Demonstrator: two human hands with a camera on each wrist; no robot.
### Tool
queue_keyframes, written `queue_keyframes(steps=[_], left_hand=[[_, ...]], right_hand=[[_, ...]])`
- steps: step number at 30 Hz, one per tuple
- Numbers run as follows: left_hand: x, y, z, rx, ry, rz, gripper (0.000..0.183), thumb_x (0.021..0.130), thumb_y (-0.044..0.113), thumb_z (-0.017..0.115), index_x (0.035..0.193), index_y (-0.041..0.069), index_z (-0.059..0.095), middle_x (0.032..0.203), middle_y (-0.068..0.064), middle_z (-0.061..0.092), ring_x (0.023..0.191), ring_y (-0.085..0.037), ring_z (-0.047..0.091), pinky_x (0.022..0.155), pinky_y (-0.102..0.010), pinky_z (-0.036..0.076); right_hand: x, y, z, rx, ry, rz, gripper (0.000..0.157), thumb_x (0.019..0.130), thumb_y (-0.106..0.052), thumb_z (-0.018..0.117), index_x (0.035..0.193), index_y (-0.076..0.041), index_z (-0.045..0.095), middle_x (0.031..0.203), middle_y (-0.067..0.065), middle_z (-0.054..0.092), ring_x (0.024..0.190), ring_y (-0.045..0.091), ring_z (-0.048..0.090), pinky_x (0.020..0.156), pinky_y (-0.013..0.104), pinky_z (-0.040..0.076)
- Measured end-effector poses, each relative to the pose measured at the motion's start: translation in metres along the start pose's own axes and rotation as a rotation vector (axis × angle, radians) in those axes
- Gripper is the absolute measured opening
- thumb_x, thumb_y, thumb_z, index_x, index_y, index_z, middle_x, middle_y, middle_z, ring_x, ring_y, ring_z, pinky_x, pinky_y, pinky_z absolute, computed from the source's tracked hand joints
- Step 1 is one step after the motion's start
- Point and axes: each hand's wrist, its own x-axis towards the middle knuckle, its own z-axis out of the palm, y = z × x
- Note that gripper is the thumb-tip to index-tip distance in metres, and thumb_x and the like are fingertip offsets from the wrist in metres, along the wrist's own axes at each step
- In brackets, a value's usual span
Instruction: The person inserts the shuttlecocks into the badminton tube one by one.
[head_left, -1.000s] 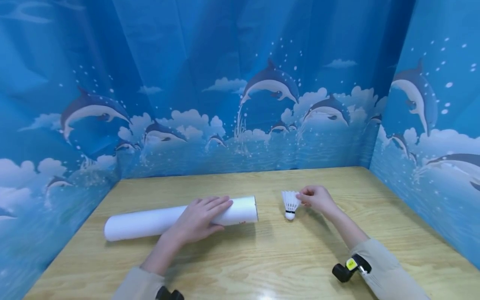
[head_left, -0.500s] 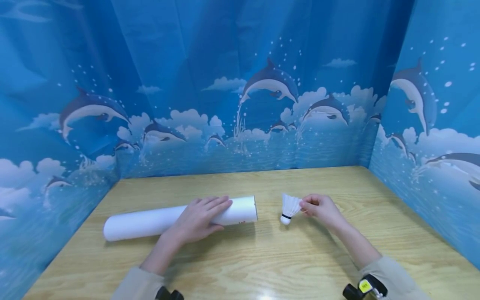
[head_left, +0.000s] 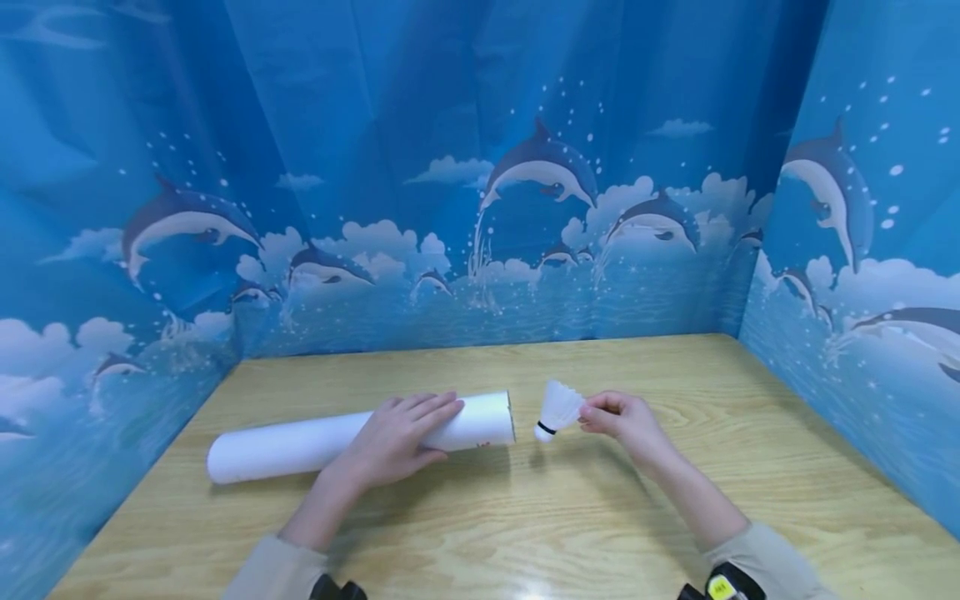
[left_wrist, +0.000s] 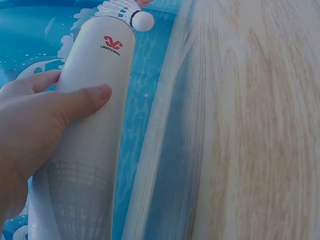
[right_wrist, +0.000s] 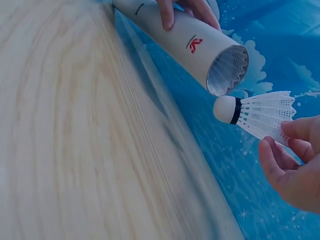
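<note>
A long white shuttlecock tube [head_left: 292, 446] with a red logo lies on its side on the table. My left hand [head_left: 405, 437] grips it near its right end, fingers over the top and thumb along the near side. In the right wrist view the tube's end [right_wrist: 227, 70] is open, and a scalloped edge shows inside it. My right hand [head_left: 622, 421] pinches the skirt rim of a white shuttlecock [head_left: 558, 406] with a black band. The shuttlecock hangs just right of the open end, apart from it, its cork [right_wrist: 225, 109] tilted down and left.
The wood-grain table [head_left: 480, 533] stretches around both hands. Blue dolphin-print curtains [head_left: 420, 167] stand along its back and sides. Black wrist cameras [head_left: 720, 583] sit on both sleeves.
My right hand has carried the shuttlecock leftward toward the tube's open end, and its cork has swung from pointing down to pointing down and left. The left hand and tube stay put.
</note>
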Motion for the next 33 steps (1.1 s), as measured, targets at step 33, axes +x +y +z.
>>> queue_keyframes(steps=[33], left_hand=[[0.0,0.001,-0.001,0.008,0.053,0.005,0.079,0.07,0.034,0.08,0.138,0.017,0.045,0.137,-0.003,0.048,0.116,-0.025,0.052,0.084,-0.049,0.048]], right_hand=[[0.005,-0.008,0.063,-0.098,-0.018,-0.053,0.025,0.085,0.002,0.061,0.107,0.014,0.058,0.092,0.018,0.066,0.079,0.022,0.064,0.069,0.032,0.055]])
